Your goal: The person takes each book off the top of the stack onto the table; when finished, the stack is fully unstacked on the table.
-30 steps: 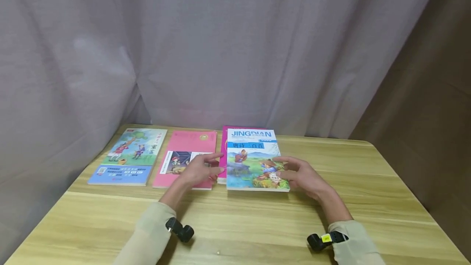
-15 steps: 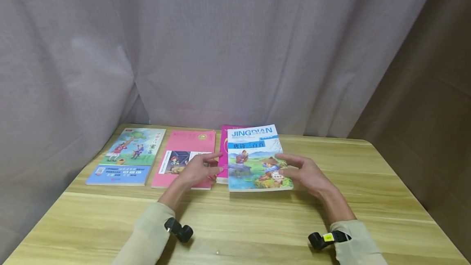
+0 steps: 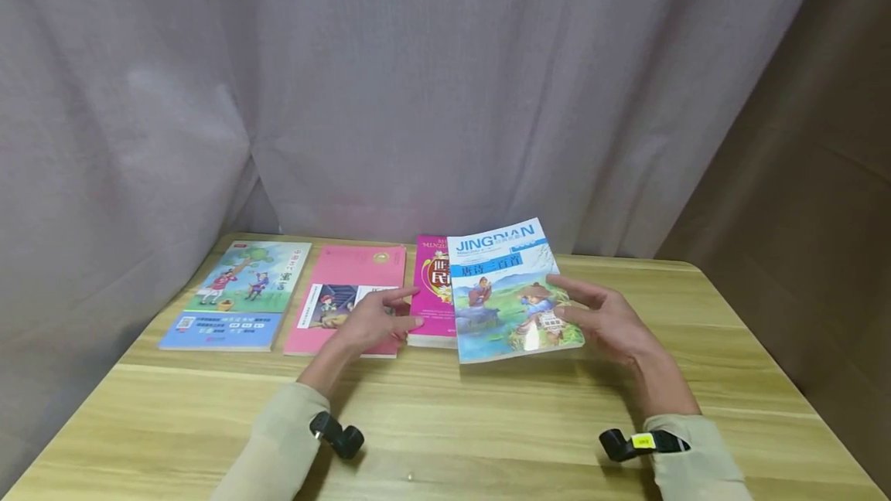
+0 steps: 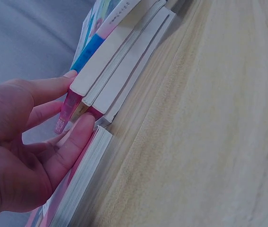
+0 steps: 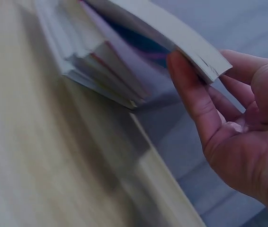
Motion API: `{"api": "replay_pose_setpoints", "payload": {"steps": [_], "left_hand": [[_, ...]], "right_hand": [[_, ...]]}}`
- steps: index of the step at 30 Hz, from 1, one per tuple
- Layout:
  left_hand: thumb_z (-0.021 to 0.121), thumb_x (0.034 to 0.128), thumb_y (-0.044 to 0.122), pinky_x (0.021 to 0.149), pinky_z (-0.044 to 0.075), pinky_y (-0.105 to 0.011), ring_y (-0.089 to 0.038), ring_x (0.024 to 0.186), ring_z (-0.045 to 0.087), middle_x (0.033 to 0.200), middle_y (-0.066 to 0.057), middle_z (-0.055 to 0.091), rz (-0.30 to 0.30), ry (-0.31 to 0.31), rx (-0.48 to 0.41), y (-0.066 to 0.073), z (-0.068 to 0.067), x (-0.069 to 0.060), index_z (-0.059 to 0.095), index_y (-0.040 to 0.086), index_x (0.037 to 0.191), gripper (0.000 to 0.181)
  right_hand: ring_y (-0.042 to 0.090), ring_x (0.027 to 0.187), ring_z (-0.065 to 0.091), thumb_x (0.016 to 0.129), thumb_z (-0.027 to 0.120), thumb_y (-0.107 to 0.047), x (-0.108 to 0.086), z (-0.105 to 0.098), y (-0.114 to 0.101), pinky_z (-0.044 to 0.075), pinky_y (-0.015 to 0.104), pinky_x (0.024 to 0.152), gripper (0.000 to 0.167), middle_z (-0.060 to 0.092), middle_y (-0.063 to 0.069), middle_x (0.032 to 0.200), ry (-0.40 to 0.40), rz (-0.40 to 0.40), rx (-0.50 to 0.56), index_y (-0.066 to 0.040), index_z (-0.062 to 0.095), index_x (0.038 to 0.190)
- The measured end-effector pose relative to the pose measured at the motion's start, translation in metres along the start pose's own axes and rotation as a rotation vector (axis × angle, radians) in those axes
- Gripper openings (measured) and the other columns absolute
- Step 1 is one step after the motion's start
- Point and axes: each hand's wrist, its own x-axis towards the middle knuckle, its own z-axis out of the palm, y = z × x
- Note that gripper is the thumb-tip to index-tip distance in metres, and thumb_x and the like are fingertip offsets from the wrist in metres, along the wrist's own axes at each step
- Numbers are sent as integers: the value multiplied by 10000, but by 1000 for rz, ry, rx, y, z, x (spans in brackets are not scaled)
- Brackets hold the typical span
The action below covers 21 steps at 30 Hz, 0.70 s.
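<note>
Blue-white book (image 3: 487,308) sits further R & more tilted vs. the prev. frame, baring more of the magenta book (image 3: 431,308). It's just R of frame ctr., R side raised, pinched btwn thumb & fingers of the R hand (image 3: 616,323). L hand (image 3: 372,323), lower ctr., has thumb & index spread, tips at the magenta book's L edge, above the bench (image 3: 487,424).

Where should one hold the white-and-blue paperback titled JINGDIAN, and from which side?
The white-and-blue paperback is probably best held at its right long edge, coming from the right. It is tilted, and this edge stands clear of the stacked books below, leaving room underneath; its left side hides part of the magenta paperback in the head view. The right grip pinches there.
</note>
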Motion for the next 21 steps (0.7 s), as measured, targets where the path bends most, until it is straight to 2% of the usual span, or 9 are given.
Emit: {"api": "replay_pose_setpoints", "payload": {"steps": [1, 5, 7, 10, 13, 15, 17, 19, 21], "left_hand": [[823, 919, 169, 702, 639, -330, -195, 773, 703, 1393, -244, 631, 2, 1, 0, 0, 0, 0, 574, 195, 1534, 665], [826, 917, 170, 692, 633, -326, -190, 773, 694, 1356, -222, 641, 2, 0, -3, -1, 0, 1, 572, 190, 1535, 669], [826, 917, 172, 683, 628, -321, -187, 770, 690, 1338, -214, 648, 4, 1, -2, -1, 0, 1, 573, 185, 1535, 668], [825, 917, 165, 671, 628, -322, -186, 760, 688, 1329, -212, 651, 5, 0, -11, -1, 1, 1, 570, 180, 1537, 670], [823, 920, 159, 663, 628, -322, -187, 752, 686, 1337, -218, 642, 2, -3, -19, 0, 1, 1, 572, 178, 1536, 666], [822, 922, 159, 662, 627, -321, -187, 752, 686, 1343, -220, 635, -1, -4, -18, 0, 1, 1, 575, 176, 1534, 660], [822, 923, 163, 661, 623, -318, -185, 752, 687, 1343, -221, 634, -2, -4, -13, 0, 1, 1, 579, 174, 1531, 655], [822, 922, 160, 661, 624, -318, -186, 755, 688, 1342, -222, 641, -1, -1, -14, 0, 1, 0, 579, 175, 1530, 656], [820, 922, 159, 662, 627, -321, -186, 757, 691, 1346, -223, 647, 2, 1, -15, 0, 1, 0, 574, 176, 1534, 660]], "right_hand": [[31, 720, 623, 984, 768, -203, -2, -4, -1, 502, 184, 561, 617, 556, 96, 1525, 11, -7, 4, -235, 547, 1559], [17, 720, 613, 990, 754, -147, -11, -23, -6, 511, 161, 572, 545, 675, -159, 1307, 26, -39, 63, -289, 619, 1498], [38, 890, 696, 1005, 721, -98, -16, -33, -8, 589, 173, 697, 526, 701, -195, 1254, 17, -58, 117, -296, 633, 1484], [69, 1036, 729, 1031, 667, -62, -26, -49, -10, 634, 230, 831, 520, 698, -210, 1257, 11, -89, 149, -306, 627, 1489], [65, 1051, 728, 1041, 633, -28, -34, -64, -8, 634, 229, 840, 530, 692, -217, 1279, 18, -130, 149, -288, 614, 1503], [60, 1041, 726, 1043, 618, -11, -38, -73, -5, 629, 214, 822, 534, 693, -225, 1286, 25, -148, 156, -287, 616, 1501], [49, 1009, 721, 1041, 611, 6, -40, -80, -2, 595, 166, 739, 533, 700, -229, 1282, 42, -161, 160, -288, 633, 1485], [42, 970, 705, 1038, 614, 7, -42, -85, 2, 532, 149, 635, 530, 700, -243, 1273, 59, -159, 162, -303, 649, 1467], [39, 913, 675, 1035, 622, 4, -41, -90, 6, 393, 198, 502, 530, 699, -256, 1263, 78, -155, 147, -307, 653, 1462]]}}
